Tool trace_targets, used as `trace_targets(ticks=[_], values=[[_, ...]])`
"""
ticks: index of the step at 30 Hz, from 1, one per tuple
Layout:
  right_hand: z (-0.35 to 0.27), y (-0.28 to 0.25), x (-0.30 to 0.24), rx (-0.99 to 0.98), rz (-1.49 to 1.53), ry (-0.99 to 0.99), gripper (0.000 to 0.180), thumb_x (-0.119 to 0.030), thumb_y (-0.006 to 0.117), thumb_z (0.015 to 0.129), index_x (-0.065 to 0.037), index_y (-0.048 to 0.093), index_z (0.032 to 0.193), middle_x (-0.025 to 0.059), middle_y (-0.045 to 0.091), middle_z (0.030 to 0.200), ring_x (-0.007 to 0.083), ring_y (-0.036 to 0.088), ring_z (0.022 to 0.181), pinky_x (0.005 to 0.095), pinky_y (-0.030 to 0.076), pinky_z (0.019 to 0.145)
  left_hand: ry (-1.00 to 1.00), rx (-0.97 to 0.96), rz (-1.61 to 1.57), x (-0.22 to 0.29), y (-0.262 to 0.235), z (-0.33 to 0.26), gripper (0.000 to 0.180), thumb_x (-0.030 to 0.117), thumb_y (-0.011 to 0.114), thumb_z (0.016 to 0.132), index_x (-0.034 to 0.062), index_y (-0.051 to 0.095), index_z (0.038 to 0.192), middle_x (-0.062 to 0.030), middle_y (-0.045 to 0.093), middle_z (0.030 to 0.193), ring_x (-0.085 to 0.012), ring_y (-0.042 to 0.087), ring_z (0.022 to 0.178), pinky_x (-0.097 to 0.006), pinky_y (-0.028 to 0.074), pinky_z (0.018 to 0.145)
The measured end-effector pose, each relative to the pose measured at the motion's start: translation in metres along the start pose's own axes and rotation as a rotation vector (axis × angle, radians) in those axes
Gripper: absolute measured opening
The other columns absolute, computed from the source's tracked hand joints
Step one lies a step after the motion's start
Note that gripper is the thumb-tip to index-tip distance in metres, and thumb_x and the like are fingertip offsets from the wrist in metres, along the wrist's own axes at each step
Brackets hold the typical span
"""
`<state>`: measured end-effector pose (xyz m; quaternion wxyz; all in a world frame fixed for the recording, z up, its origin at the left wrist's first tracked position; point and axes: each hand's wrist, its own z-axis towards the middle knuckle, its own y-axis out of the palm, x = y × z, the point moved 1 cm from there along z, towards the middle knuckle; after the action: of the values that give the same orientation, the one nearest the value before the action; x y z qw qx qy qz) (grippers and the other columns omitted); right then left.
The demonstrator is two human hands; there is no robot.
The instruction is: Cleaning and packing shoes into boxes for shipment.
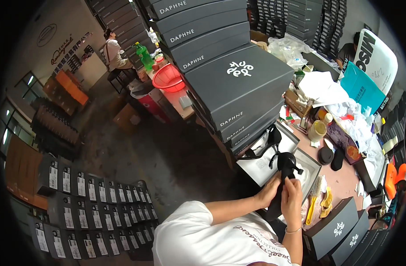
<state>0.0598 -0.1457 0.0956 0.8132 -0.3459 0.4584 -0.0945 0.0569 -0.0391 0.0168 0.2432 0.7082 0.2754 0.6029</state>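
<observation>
A black strappy shoe (286, 166), held upright over an open white-lined shoebox (311, 170).

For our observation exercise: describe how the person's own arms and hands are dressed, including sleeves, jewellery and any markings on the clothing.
Both forearms are bare below a short-sleeved white T-shirt with curved script lettering printed across the front. The right hand has a thin bracelet at the wrist. The left hand wears no glove, and no ring or watch is visible.
</observation>
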Motion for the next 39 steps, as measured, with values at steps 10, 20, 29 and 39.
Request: trace_targets(ticks=[10, 20, 29, 39], values=[[-0.029, -0.055, -0.005, 0.25, 0.072, -0.116, 0.048, 0.008, 0.065, 0.071, -0.005, 0.062, 0.117, 0.013, 0.059, 0.087, 0.028, 0.056, 0.069, 0.0339, 0.046, 0.063, -0.151, 0.06, -0.345, 0.044, -0.002, 0.049, 0.066, 0.056, 0.034, 0.096, -0.0025, 0.051, 0.12, -0.0162, 0.059, 0.108, -0.0258, 0.059, 0.1, -0.04, 0.049, 0.091], [-0.075, -0.039, 0.025, 0.207, 0.013, -0.064, 0.043, 0.001, 0.069, 0.07, -0.007, 0.063, 0.111, 0.0104, 0.06, 0.088, 0.0283, 0.058, 0.077, 0.0378, 0.046, 0.065, -0.117, 0.079, -0.252, 0.056, -0.006, 0.054, 0.066, 0.056, 0.035, 0.096, -0.0017, 0.048, 0.125, -0.0148, 0.057, 0.114, -0.0268, 0.058, 0.099, -0.038, 0.049, 0.089], [-0.032, -0.03, 0.016, 0.357, 0.115, -0.06, 0.042, 0.0, 0.069, 0.071, -0.006, 0.063, 0.112, 0.0116, 0.06, 0.089, 0.0299, 0.058, 0.08, 0.0385, 0.046, 0.07, 0.049, -0.081, 0.16, 0.05, 0.012, 0.033, 0.062, 0.05, 0.033, 0.099, -0.0026, 0.042, 0.13, -0.0156, 0.055, 0.123, -0.028, 0.06, 0.106, -0.037, 0.05, 0.089], [-0.04, -0.057, 0.008, -0.137, 0.282, -0.087, 0.031, -0.006, 0.066, 0.078, -0.006, 0.066, 0.109, 0.0114, 0.058, 0.087, 0.0266, 0.06, 0.078, 0.0349, 0.05, 0.072, -0.018, -0.135, 0.307, 0.046, -0.002, 0.017, 0.061, 0.049, 0.034, 0.099, -0.0068, 0.049, 0.119, -0.0164, 0.062, 0.108, -0.0219, 0.065, 0.087, -0.035, 0.054, 0.08]])
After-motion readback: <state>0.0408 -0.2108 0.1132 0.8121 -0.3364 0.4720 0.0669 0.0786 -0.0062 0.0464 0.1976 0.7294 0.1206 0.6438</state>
